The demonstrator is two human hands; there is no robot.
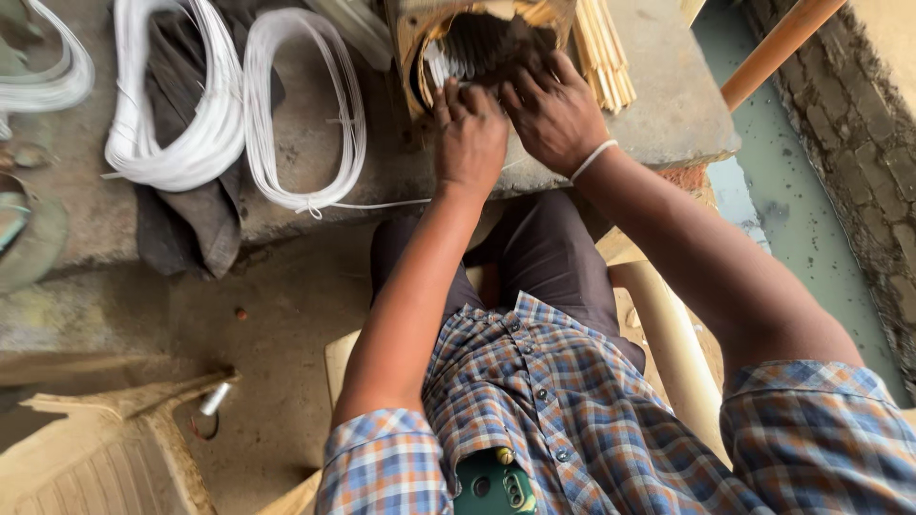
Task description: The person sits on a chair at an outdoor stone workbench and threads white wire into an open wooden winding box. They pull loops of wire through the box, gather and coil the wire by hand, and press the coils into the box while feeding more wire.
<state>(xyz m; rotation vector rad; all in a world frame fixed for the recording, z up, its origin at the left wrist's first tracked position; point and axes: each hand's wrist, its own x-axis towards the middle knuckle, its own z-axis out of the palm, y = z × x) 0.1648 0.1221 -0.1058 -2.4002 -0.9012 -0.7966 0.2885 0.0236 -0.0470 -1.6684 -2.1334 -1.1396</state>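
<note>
Fingers [448,100] of left hand [469,143]: curled down, tips pressed on the rim of a wooden-framed winding block [477,43]; whether anything is pinched between them, cannot tell. Fingers [534,81] of right hand [556,113]: spread and bent, tips reaching into the block's dark opening among pale wire turns; grasp likewise cannot be told. Both hands side by side, touching, backs up. White band [593,159] on right wrist.

Winding block: standing at the far edge of a grey concrete bench [658,105], directly ahead of the hands, top cut off by the frame.

Bundle of thin pale sticks [603,52]: leaning just right of the block, beside the right hand.

White wire coils: one loose coil [305,114] just left of the hands, tail strand running toward the left wrist; thicker coil [181,124] further left, lying over dark cloth [191,219]; third coil [48,76] at the left edge.

Arms: both bare, extended forward from checked short sleeves, left nearly straight, right angled in from the right.

Lap: dark trousers, checked shirt, green phone [491,486] in chest pocket.

Floor: small metal cylinder [216,398] near moulded plastic piece [105,448], lower left. Orange pole [778,48], upper right, above a wet channel.
</note>
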